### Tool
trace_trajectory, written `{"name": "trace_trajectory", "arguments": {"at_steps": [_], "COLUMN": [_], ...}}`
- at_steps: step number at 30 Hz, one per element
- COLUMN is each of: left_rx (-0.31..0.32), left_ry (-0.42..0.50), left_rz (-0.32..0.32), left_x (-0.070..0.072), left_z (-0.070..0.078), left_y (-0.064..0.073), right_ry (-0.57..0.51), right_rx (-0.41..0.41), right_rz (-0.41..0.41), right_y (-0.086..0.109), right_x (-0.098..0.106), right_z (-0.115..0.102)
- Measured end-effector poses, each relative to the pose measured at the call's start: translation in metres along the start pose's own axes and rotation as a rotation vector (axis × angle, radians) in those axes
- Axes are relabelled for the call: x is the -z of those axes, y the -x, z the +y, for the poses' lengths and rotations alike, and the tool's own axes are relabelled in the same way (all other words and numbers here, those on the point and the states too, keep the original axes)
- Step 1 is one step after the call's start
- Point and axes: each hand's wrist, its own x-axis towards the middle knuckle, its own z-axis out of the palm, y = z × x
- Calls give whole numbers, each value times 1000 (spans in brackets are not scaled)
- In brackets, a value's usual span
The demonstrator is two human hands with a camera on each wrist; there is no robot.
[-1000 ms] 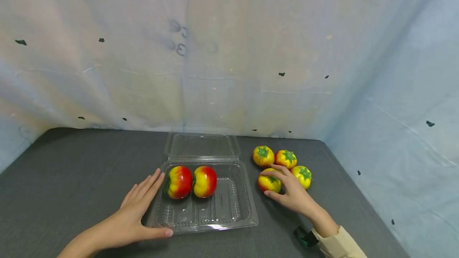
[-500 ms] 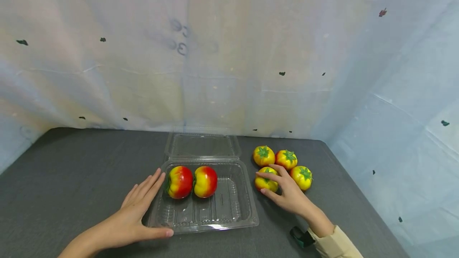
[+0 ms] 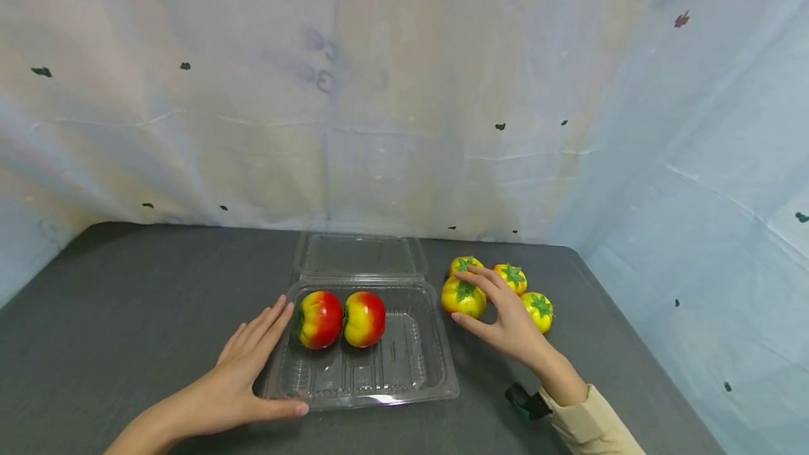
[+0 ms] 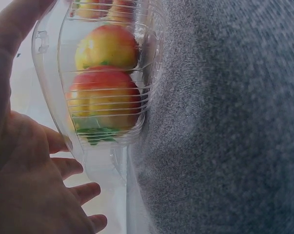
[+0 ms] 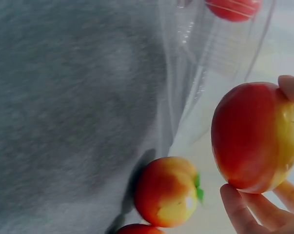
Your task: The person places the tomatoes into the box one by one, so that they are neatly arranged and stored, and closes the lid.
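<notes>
My right hand holds a glossy red-and-yellow tomato with a green star-shaped calyx, thumb on one side and fingers on the other. The right wrist view shows this held tomato raised off the cloth. Two more tomatoes lie on their sides in a clear plastic clamshell box, one at the left and one beside it. Along the box's left side rests my left hand, fingers straight and spread, thumb at the front left corner. Its fingertips show by the box's end in the left wrist view.
The box's lid lies folded back behind it. To the right sit other tomatoes: one partly hidden behind the held one, another, and a third by the right hand. Pale sheeting hangs behind the dark cloth-covered table.
The right hand has lifted the tomato from its place among the others and carried it up and slightly left. The left hand and the box have stayed in place.
</notes>
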Motion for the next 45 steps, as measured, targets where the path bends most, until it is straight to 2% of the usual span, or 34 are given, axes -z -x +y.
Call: {"name": "trace_trajectory", "arguments": {"at_steps": [9,17,25,38,45], "left_rx": [-8,-4,0,-2,-6], "left_ry": [-14,-8,-4,-6,-6], "left_rz": [17,19,14,17,20], "left_x": [-1,-2,-3,-5,-5], "left_z": [1,1,2,5,6], "left_y": [1,3,3,3,3], "right_ry": [-41,-110,-82,-114,-83], "right_rx": [12,24,39,123,137], "right_rz": [23,0,-31,-75,-98], "right_y": [-12,-20,-22,-21,-20], "right_x": [-3,-11,-21,-33,-39], "right_z": [-17,-25,-31,-36,-37]}}
